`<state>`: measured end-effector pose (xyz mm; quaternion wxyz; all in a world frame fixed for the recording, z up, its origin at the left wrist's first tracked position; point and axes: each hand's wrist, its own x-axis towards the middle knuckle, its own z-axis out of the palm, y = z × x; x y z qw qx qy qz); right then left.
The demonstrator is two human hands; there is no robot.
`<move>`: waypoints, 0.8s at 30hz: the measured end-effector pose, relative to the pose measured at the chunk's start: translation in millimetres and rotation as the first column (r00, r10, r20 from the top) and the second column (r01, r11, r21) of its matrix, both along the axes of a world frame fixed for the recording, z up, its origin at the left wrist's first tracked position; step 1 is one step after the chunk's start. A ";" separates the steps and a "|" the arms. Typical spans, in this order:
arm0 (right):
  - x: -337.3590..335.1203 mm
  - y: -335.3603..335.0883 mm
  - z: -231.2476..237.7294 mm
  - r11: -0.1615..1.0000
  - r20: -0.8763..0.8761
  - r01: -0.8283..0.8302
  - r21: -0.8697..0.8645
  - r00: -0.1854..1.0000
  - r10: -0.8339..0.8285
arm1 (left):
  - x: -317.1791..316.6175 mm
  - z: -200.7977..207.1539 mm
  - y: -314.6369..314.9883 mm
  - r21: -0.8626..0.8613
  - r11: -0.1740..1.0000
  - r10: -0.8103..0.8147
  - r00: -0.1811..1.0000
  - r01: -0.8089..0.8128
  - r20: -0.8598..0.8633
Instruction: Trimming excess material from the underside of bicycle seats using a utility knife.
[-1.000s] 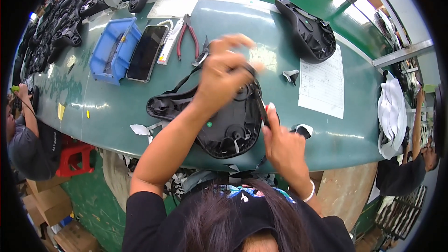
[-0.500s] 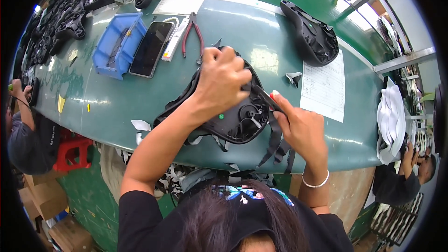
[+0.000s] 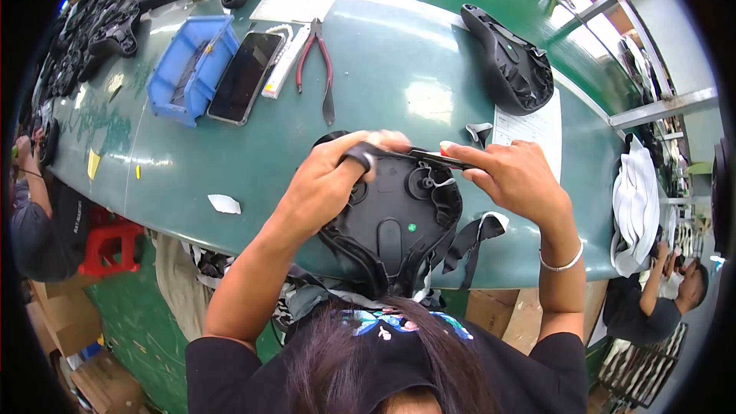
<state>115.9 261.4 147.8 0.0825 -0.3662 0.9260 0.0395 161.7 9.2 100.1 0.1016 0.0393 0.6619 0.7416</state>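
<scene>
A black bicycle saddle [image 3: 387, 218] lies underside up at the table's near edge. Its wide end faces away and its narrow nose points at my body. My left hand [image 3: 322, 188] is closed at the far left rim, pinching a black strip of cover material [image 3: 359, 155]; its fingertips are blurred. In my right hand [image 3: 517, 176] is a utility knife [image 3: 443, 158], dark with a bit of red, its blade at the far rim close to my left fingers. Cut black strips [image 3: 469, 244] with a pale underside lie beside the saddle's right edge.
Another saddle [image 3: 517, 69] rests upside down on a paper sheet [image 3: 548, 138] at the far right. Far left are a blue bin [image 3: 192, 69], a phone [image 3: 247, 77] and red-handled pliers [image 3: 316, 69]. Small scraps [image 3: 225, 204] lie about. A co-worker [image 3: 652, 299] sits at the right.
The saddle has turned so its wide end faces away and its nose faces me. My left hand came down and left; my right hand, with the knife, shifted right and slightly away.
</scene>
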 end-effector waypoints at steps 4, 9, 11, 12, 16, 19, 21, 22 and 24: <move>32.2 -1.8 -4.7 0.999 0.041 0.050 -0.005 0.998 -0.050 | -20.9 -16.7 -19.3 0.485 0.874 0.064 0.998 -0.044 -0.026; 93.3 0.2 -6.6 0.961 0.049 0.273 -0.053 0.961 -0.271 | -37.7 37.8 -68.9 0.924 0.382 0.225 0.970 -0.006 -0.087; 106.2 -0.9 -6.0 0.951 0.046 0.308 -0.036 0.951 -0.306 | -38.5 38.6 -66.2 0.860 0.496 0.077 0.980 0.122 -0.183; 108.9 -1.4 -6.1 0.943 0.034 0.333 -0.022 0.943 -0.332 | -37.2 37.2 -63.8 0.770 0.582 -0.076 0.960 0.262 -0.269; 83.7 -0.6 4.3 0.950 0.029 0.308 -0.057 0.951 -0.306 | -46.5 9.8 -33.3 -0.957 0.286 -0.681 0.692 -0.046 -0.237; 67.2 5.0 -6.3 0.962 0.049 0.252 -0.102 0.967 -0.249 | -54.7 -14.2 -2.4 -0.609 0.703 -0.701 0.503 0.366 -0.507; 72.3 4.5 -10.9 0.965 0.061 0.225 -0.132 0.974 -0.218 | -58.5 -20.4 10.9 -0.106 0.837 -0.543 0.793 0.537 -0.276; 84.2 4.3 -14.4 0.962 0.049 0.258 -0.089 0.966 -0.254 | -60.4 -17.0 15.9 0.140 0.891 -0.452 0.874 0.432 0.180; 105.7 0.0 -19.5 0.958 0.026 0.281 -0.057 0.960 -0.280 | -64.4 -6.5 12.8 0.108 0.928 -0.373 0.905 0.358 0.204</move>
